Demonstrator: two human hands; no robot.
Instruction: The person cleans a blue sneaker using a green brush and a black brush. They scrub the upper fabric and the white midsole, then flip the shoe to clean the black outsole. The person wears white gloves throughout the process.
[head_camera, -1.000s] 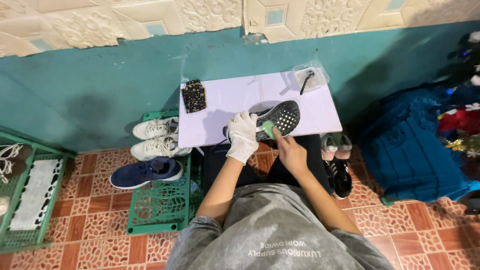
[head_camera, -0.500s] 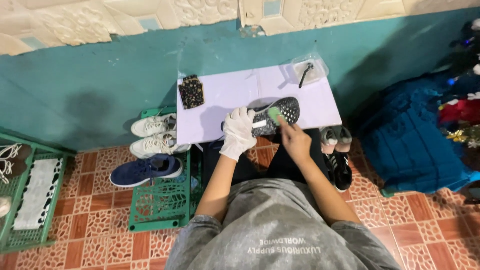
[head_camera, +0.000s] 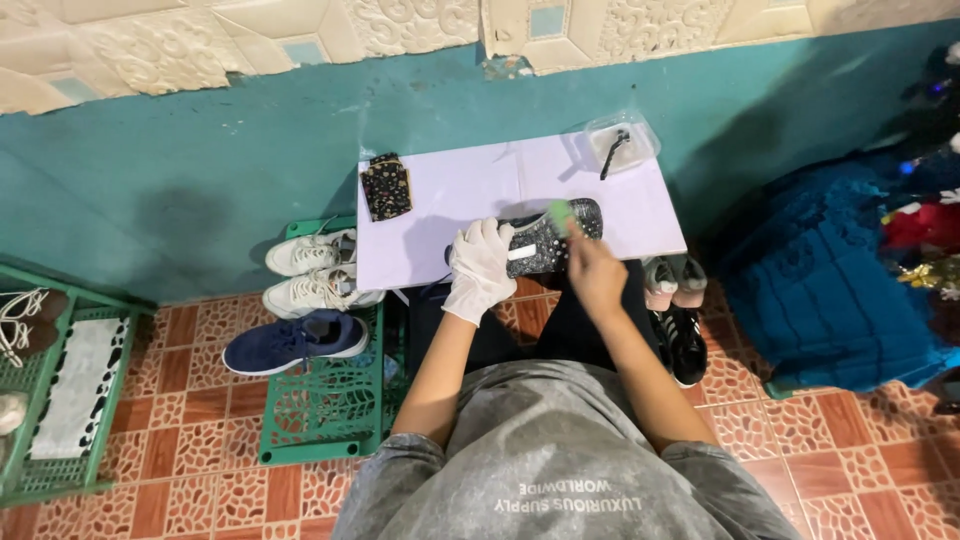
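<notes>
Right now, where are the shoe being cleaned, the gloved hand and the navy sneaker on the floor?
shoe (head_camera: 555, 240): head view, on its upturned dark sole.
gloved left hand (head_camera: 480, 265): head view, on the back of the white glove.
navy sneaker (head_camera: 295, 340): head view, on its upper, mid-length.

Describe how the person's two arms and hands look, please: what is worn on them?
The left hand wears a white glove that covers it up to the wrist; the forearm above it is bare. The right hand is bare, with no glove, and its forearm is bare too. Both upper arms come out of the short sleeves of a grey T-shirt with white lettering. No watch or bracelet shows.
</notes>
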